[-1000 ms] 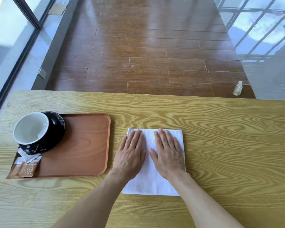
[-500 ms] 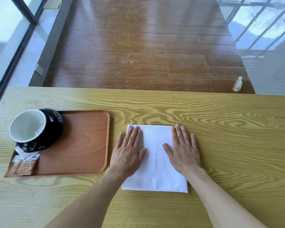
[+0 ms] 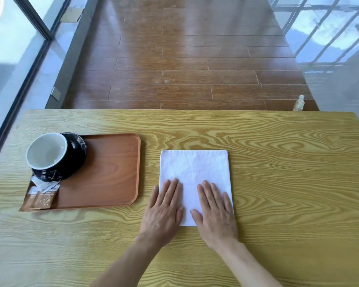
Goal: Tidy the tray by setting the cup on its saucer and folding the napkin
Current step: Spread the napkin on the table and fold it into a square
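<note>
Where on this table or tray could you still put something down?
The table is bare right of the napkin out to its edge, and along the far strip. On the tray, the half right of the cup and saucer is free. Its left end is crowded with the packets. Both hands cover the napkin's near end.

White napkin (image 3: 195,172), black saucer (image 3: 77,156) — brown tray (image 3: 108,172), yellow grained table (image 3: 278,172)

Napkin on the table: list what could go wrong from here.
1. Both hands, left hand and right hand, press only the near end of the napkin; its far half lies free and may shift or crease unevenly in the next fold.
2. The cup leans tilted on the saucer at the tray's far left corner; a bumped table could tip it.
</note>
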